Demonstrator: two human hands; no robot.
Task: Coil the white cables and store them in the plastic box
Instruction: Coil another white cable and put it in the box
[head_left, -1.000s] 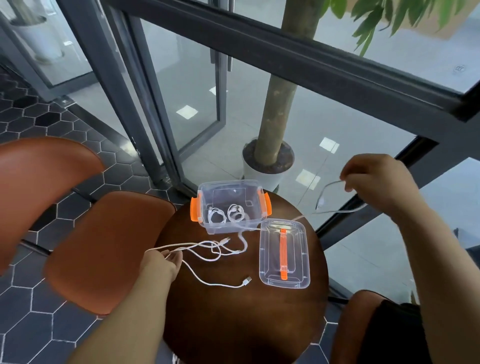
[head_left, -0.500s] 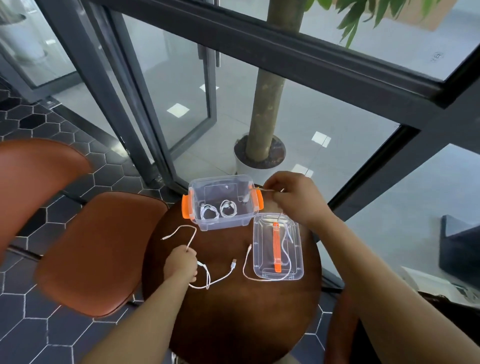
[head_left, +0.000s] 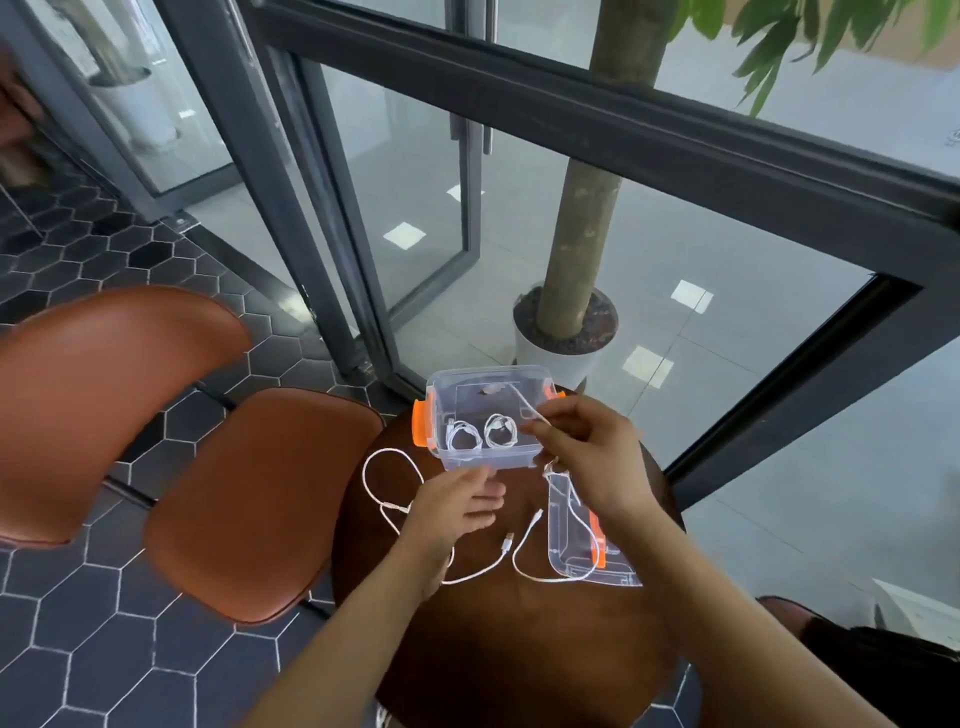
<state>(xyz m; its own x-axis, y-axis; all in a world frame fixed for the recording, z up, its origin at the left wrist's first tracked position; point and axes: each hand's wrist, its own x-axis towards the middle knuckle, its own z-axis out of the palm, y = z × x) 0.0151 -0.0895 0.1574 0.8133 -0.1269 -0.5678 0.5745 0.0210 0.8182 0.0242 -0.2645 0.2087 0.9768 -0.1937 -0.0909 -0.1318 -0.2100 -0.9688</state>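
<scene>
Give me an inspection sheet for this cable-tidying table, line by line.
Surface: round dark brown table.
Job's things: clear plastic box with orange latches, open, at the far edge; its lid lies flat to the right.
Clutter: nothing seen.
Grippers: right hand pinches a white held cable over the box's right side; left hand lies over a loose cable, fingers fairly straight, blurred.
Cables: two coiled cables inside the box; the loose cable loops left of the box; the held cable trails across the lid.
Surroundings: brown chairs on the left, hexagon floor tiles, potted tree behind glass.
</scene>
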